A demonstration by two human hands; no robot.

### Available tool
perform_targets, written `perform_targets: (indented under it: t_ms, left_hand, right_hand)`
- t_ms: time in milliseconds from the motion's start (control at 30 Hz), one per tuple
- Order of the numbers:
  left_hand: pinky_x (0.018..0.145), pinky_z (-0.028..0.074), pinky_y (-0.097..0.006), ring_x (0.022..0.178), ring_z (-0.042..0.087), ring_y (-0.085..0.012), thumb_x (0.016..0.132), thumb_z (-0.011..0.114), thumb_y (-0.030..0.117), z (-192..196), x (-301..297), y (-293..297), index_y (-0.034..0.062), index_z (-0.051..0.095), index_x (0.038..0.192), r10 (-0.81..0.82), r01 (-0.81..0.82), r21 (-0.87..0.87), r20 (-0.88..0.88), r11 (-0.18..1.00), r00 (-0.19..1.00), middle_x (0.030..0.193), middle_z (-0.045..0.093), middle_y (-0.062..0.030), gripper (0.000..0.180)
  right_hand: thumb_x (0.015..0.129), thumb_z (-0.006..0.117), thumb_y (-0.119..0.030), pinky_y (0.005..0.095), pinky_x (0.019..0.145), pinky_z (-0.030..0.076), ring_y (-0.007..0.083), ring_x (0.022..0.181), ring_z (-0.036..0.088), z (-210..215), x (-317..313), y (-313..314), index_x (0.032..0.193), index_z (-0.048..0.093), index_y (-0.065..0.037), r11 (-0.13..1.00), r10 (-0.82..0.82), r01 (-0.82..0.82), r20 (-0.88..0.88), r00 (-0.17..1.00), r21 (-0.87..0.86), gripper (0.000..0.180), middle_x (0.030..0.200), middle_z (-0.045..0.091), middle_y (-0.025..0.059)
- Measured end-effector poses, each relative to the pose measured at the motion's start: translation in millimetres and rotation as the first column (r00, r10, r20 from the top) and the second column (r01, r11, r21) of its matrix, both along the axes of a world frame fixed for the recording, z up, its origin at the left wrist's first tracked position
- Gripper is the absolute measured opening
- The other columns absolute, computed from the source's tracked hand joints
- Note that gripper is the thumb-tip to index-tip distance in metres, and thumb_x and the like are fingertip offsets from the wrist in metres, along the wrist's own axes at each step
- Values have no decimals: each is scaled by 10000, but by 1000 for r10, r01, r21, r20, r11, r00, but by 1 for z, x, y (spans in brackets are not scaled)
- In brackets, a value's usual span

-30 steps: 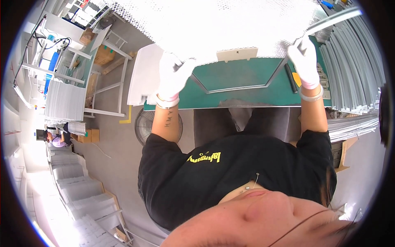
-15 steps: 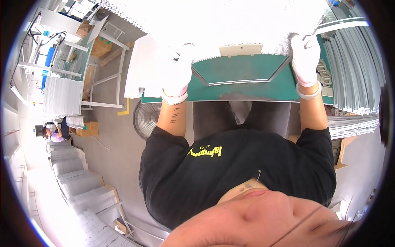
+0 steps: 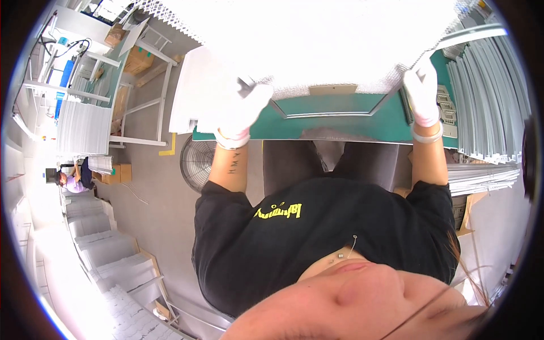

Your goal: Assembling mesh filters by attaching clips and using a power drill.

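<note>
Here: two gloved hands, left hand [image 3: 241,110] and right hand [image 3: 422,90], each gripping one white mesh sheet [image 3: 334,39].

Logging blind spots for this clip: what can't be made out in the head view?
- White mesh sheet: far edge cut off by the picture's top; glare washes out its texture.
- Left hand, right hand: gloved fingertips hidden at the sheet's edge.
- Green table: mostly covered by the sheet.
- Grey frame: only its near side shows.
</note>
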State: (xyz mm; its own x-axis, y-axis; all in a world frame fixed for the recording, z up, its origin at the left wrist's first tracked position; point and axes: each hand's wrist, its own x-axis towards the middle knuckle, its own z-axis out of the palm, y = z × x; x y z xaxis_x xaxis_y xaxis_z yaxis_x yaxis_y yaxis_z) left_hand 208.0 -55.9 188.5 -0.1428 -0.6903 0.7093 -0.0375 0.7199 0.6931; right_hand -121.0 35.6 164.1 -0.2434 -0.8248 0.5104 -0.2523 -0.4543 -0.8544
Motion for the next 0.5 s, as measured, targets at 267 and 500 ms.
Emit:
perform_targets:
  t_ms: [267, 500]
  left_hand:
    - [511, 395, -266, 556, 479, -118, 825, 744, 71, 10, -14, -16, 34, 577, 677, 286, -280, -330, -33, 901, 958, 606, 507, -6, 227]
    - [505, 379, -261, 547, 462, -114, 822, 754, 72, -8, -8, -16, 51, 507, 672, 189, -187, -289, -19, 939, 982, 599, 484, -10, 289]
  right_hand:
    - [864, 720, -117, 254, 482, 358, 84, 509, 398, 39, 51, -14, 769, 558, -13, 731, -658, 611, -76, 749, -302, 215, 541, 444, -13]
    - [864, 706, -109, 250, 536, 359, 86, 573, 395, 15, 5, -10, 735, 536, -38, 879, -441, 385, -174, 880, -282, 225, 622, 463, 3]
